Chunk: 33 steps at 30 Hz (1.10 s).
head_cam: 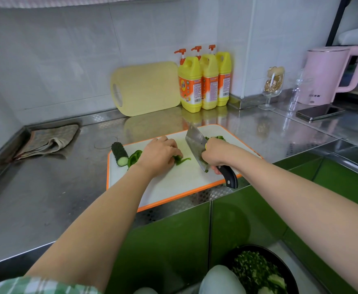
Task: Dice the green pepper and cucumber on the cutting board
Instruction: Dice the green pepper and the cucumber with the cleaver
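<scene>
The board [173, 183], white with an orange rim, lies on the steel surface [46, 198] at its front edge. The left hand [160, 154] sits mid-board, fingers curled down onto a pepper strip [182, 160], whose end curls out from under the fingertips toward the knife. Just right of it, the right hand [215, 154] is wrapped round the black handle of a knife [196, 143]; the blade slants up and away, its heel near the board, apart from the strip. Behind the right hand a small heap of cut pepper [218, 137] shows. At the board's left end lies a cucumber [119, 153], cut face forward, touching a pepper piece [134, 158] beside the left wrist. A cloth [48, 141] lies far left; bottles [203, 81] stand at the wall.
</scene>
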Motion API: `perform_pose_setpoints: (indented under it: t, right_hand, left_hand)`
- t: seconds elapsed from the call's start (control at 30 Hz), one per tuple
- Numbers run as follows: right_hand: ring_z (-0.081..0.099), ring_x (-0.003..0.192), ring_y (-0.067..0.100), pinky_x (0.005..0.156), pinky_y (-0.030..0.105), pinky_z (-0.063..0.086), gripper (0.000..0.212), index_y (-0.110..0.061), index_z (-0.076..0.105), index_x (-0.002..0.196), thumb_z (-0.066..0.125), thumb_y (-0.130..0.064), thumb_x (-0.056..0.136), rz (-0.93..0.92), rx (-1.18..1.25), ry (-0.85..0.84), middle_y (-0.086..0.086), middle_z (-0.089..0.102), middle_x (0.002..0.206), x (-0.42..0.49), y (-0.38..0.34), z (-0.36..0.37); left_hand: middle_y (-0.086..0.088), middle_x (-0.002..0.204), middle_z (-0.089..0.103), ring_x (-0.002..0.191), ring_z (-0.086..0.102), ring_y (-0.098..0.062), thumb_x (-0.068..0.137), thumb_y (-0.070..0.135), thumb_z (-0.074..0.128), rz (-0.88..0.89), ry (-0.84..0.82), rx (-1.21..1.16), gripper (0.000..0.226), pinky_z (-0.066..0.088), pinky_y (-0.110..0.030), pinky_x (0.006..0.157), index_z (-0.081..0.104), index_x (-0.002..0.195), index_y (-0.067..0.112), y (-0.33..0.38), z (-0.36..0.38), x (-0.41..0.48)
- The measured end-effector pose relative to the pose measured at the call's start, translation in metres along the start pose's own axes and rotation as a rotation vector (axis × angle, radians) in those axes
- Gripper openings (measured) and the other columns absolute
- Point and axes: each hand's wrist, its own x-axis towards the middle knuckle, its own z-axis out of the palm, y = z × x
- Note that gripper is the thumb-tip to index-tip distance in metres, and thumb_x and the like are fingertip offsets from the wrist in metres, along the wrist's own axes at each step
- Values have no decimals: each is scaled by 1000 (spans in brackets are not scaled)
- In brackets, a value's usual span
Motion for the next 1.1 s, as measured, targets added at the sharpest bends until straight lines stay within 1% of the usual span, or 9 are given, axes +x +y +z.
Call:
perform_pose_setpoints:
  t: [0.13, 0.27, 0.4, 0.5, 0.63, 0.77, 0.9, 1.0, 1.1]
  right_hand:
    - [57, 53, 23, 70, 30, 52, 18, 4, 62, 76, 50, 1, 89, 3, -62, -4, 12, 62, 58, 4, -1, 0]
    - [60, 62, 25, 78, 31, 54, 14, 3, 66, 81, 55, -1, 88, -5, -107, -19, 15, 68, 77, 4, -3, 0]
    - [57, 53, 22, 72, 31, 54, 21, 3, 63, 73, 50, -1, 90, -15, -98, -3, 12, 64, 61, 4, -1, 0]
    - [56, 51, 21, 68, 30, 53, 22, 4, 63, 78, 45, -1, 91, -22, -66, -1, 11, 59, 55, 2, -1, 0]
    - [63, 67, 28, 71, 32, 54, 19, 9, 68, 94, 51, 1, 90, -29, -70, -13, 12, 59, 59, 2, -3, 1]
    - [69, 82, 30, 75, 32, 55, 15, 8, 69, 95, 56, 2, 88, -9, -87, -19, 12, 60, 62, 4, -4, 3]
    - [65, 70, 28, 68, 31, 53, 17, 9, 68, 95, 54, 2, 89, 1, -54, -4, 14, 65, 65, 3, -5, 4]
    - [61, 56, 26, 57, 29, 50, 19, 9, 64, 96, 48, 1, 92, 5, -3, 19, 15, 62, 61, 6, -5, 6]
    - [61, 59, 29, 58, 31, 50, 19, 11, 62, 99, 47, 3, 91, 11, 38, 30, 17, 58, 59, 6, -6, 7]
  left_hand:
    - [2, 115, 58, 111, 49, -21, 91, 30, 55, -53, 14, 49, 23, 31, -29, 82, 66, 111, 26, 0, -1, 1]
    - [-1, 112, 60, 112, 47, -22, 97, 39, 47, -80, -39, 101, 29, 32, -30, 85, 63, 112, 20, 0, -1, 1]
    - [-5, 107, 64, 109, 49, -25, 99, 38, 42, -134, -31, 117, 33, 33, -32, 85, 61, 106, 12, -1, -1, 1]
    - [-11, 103, 65, 103, 51, -29, 99, 35, 41, -248, -24, 88, 33, 34, -35, 78, 60, 100, 8, 0, -2, 1]
    - [-15, 96, 65, 98, 51, -32, 99, 33, 45, -374, 39, -29, 32, 32, -34, 71, 60, 95, 5, 10, -5, 8]
    - [-10, 100, 68, 104, 50, -30, 95, 33, 52, -293, -21, -75, 28, 39, -36, 77, 66, 102, 11, 26, -3, 15]
    - [-2, 99, 64, 102, 48, -25, 88, 41, 58, -264, -46, -122, 29, 43, -35, 81, 67, 104, 19, 29, 3, 11]
    - [-3, 96, 65, 100, 50, -24, 88, 37, 60, -289, -12, -163, 23, 44, -34, 80, 68, 101, 20, 28, 4, 9]
    - [-5, 99, 66, 102, 50, -25, 89, 32, 56, -274, -38, -117, 22, 43, -34, 79, 67, 101, 16, 31, 2, 11]
